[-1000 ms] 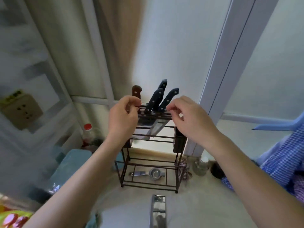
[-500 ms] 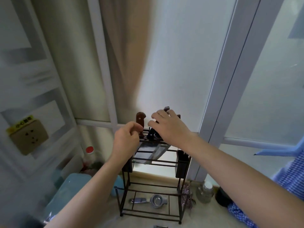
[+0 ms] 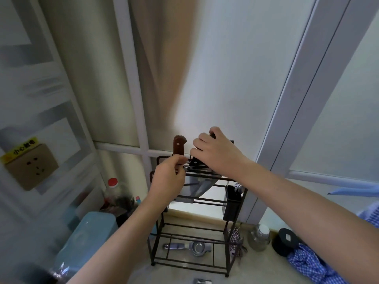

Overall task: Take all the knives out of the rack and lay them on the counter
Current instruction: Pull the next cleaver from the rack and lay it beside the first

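Note:
A dark wire rack (image 3: 207, 227) stands on the counter against the window. A brown-handled knife (image 3: 178, 146) sticks up from its top left slot. Black-handled knives (image 3: 196, 163) stand beside it, mostly covered by my right hand (image 3: 217, 152), which wraps over their handles. My left hand (image 3: 169, 181) grips the top bar of the rack at its left front, just below the brown handle. Wide blades (image 3: 200, 186) hang down inside the rack's upper part.
A metal squeezer (image 3: 189, 247) lies on the rack's bottom shelf. A black cup (image 3: 232, 203) hangs on its right side. A blue box (image 3: 86, 240), bottles (image 3: 113, 193), a jar (image 3: 259, 237), a black lid (image 3: 286, 240), checked cloth (image 3: 311, 265) and a wall socket (image 3: 32, 162) surround it.
The view tilted upward, so the rack now sits lower in frame. My right hand moved left from the rack's right corner onto the black handles and closed over them. My left hand stayed on the rack.

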